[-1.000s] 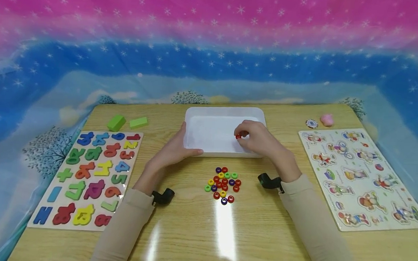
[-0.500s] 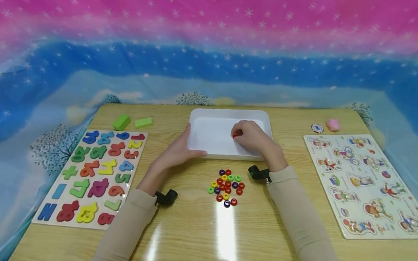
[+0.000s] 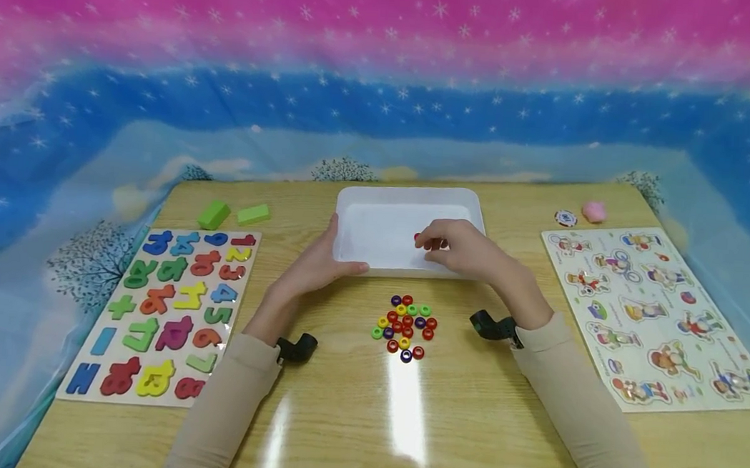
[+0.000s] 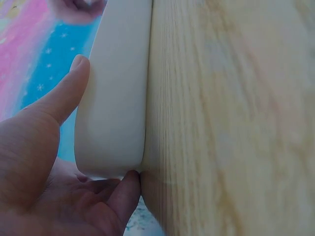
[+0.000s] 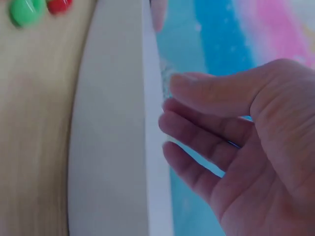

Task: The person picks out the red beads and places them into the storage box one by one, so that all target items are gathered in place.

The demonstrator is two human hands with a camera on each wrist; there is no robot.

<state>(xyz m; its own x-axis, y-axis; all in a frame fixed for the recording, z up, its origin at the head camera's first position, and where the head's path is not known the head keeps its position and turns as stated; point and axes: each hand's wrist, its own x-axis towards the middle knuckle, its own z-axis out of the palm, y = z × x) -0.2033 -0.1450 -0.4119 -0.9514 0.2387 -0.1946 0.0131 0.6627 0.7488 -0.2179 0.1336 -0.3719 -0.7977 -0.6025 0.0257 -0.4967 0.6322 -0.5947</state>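
Beads [image 3: 407, 321] — ten red, four purple, three yellow, three green

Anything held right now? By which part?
Left hand grips the white tray by its near-left corner. Right hand: can't tell whether it holds the red bead showing beside its fingertips.
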